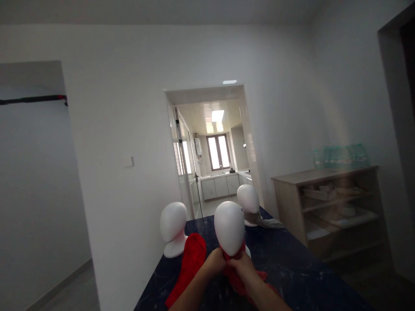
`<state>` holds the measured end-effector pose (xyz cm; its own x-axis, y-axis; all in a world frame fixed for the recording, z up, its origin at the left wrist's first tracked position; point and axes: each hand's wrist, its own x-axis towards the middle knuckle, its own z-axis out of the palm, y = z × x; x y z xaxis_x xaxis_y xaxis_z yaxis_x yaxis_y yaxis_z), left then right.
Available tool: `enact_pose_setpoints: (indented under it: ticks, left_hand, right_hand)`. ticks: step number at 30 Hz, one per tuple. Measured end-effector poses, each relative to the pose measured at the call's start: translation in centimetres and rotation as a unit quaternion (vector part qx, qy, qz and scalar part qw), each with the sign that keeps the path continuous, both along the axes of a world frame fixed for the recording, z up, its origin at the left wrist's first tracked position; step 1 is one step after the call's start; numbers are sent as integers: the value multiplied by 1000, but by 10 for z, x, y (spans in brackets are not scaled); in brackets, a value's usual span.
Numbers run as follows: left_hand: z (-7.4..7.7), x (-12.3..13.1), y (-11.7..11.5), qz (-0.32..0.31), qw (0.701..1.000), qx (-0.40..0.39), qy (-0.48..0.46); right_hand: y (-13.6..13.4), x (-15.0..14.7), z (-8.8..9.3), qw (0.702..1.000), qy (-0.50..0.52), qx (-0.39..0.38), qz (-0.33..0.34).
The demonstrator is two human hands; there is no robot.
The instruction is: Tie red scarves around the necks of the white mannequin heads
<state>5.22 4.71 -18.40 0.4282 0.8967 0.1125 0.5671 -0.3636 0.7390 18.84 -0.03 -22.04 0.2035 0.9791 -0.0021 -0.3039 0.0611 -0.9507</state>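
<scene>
A white mannequin head [229, 226] stands upright on the table in front of me, with a red scarf [235, 280] around its neck. Just under its chin, my left hand [216, 261] is closed on the scarf from the left. My right hand [241, 263] grips it from the right, close beside the left; the fingertips are partly hidden. Loose red cloth hangs below and right of my hands. To the left of my forearm lies a long red cloth piece [194, 252] with a rounded end; I cannot tell whether it joins the scarf.
Another white mannequin head [174, 222] stands on the left side of the dark blue table [298, 268]. A third head [248, 198], with grey cloth [270, 222] at its base, is at the back right. A wooden shelf unit [287, 194] carrying bottles [345, 156] stands to the right.
</scene>
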Motion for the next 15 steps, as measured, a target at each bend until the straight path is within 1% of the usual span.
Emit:
enact_pose_setpoints:
  ticks: [1,3,4,5,10,15]
  left_hand:
    - [0,0,-1,5,1000,1,-2]
    - [0,1,-2,15,1000,-3,-7]
    - [0,1,-2,18,1000,-8,-9]
    - [0,2,-1,21,1000,-14,-11]
    - [-4,4,2,36,998,-48,-33]
    - [-16,5,7,47,986,-120,-103]
  right_hand:
    - [0,1,-1,998,-52,13,-33]
    - [-1,2,-4,983,-156,20,-91]
    - [-2,2,-6,976,-192,17,-106]
    - [-2,1,-8,972,-209,11,-108]
    - [-7,-6,-14,972,-222,3,-81]
    - [-6,-2,-10,971,-222,1,-84]
